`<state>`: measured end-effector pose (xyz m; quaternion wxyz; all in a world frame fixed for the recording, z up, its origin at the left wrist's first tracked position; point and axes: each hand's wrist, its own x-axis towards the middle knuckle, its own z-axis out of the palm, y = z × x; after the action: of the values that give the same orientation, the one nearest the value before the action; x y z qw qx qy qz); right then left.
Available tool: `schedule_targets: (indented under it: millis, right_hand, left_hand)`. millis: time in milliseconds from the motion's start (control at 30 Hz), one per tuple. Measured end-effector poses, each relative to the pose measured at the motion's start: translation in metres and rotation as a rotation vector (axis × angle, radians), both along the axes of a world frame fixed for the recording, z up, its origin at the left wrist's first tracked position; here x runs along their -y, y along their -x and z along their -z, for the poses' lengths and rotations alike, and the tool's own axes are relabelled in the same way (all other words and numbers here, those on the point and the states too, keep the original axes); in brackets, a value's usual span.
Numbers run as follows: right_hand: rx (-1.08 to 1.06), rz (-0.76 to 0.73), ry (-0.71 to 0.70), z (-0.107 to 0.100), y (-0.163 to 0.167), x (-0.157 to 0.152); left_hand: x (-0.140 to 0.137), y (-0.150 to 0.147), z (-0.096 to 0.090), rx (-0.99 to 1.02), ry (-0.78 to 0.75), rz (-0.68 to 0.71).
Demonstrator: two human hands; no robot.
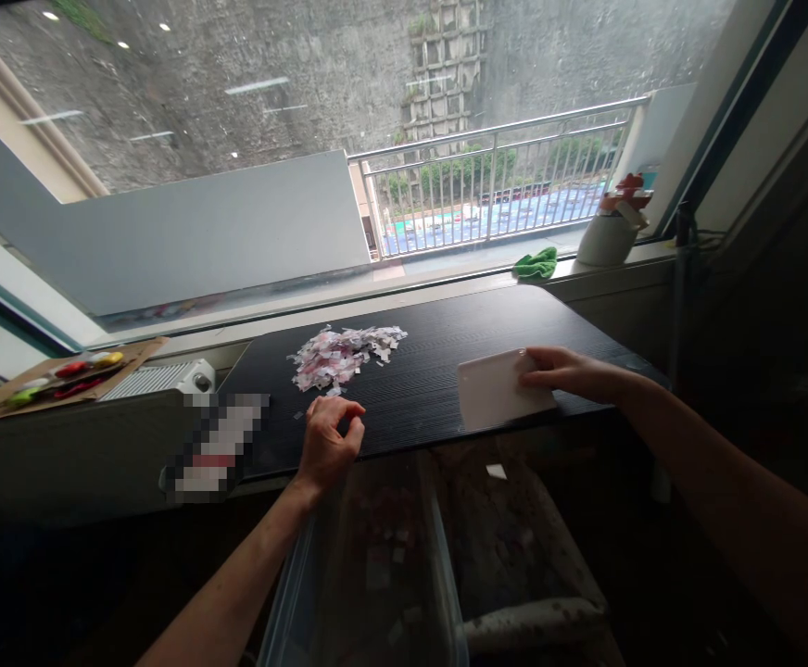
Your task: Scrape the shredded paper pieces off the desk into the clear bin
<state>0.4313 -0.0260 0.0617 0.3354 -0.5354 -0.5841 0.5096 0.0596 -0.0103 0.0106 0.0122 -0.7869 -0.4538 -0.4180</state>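
My right hand (563,369) grips a thin white rectangular plate (491,389) by its right side, thumb on the near face. The plate is held over the right part of the dark wood-grain table (438,324), near its front edge. A heap of small torn paper scraps (338,357), white and pinkish, lies on the table's left half. Just in front of the heap is my left hand (331,435), its fingers curled and the thumb bent towards the index finger. Whatever those curled fingers may hold is hidden.
Below the front edge stands a clear plastic bin (446,556) with paper bits inside. Beside it is a stained pale seat or sack (536,611) with a white scrap (496,471). A green cloth (536,263) and a spray bottle (609,232) sit on the windowsill. A pixelated object (220,445) is at left.
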Motion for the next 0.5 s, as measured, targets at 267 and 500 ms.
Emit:
schedule_targets:
  millis: [267, 500]
  right_hand:
    - [-0.055, 0.072, -0.019, 0.0055, 0.0035, -0.0018]
    - [-0.067, 0.057, -0.018, 0.0051, 0.0059, -0.0031]
  left_hand:
    - [-0.0001, 0.0003, -0.0002, 0.004, 0.007, -0.006]
    - [0.0022, -0.0015, -0.0022, 0.034, 0.025, 0.003]
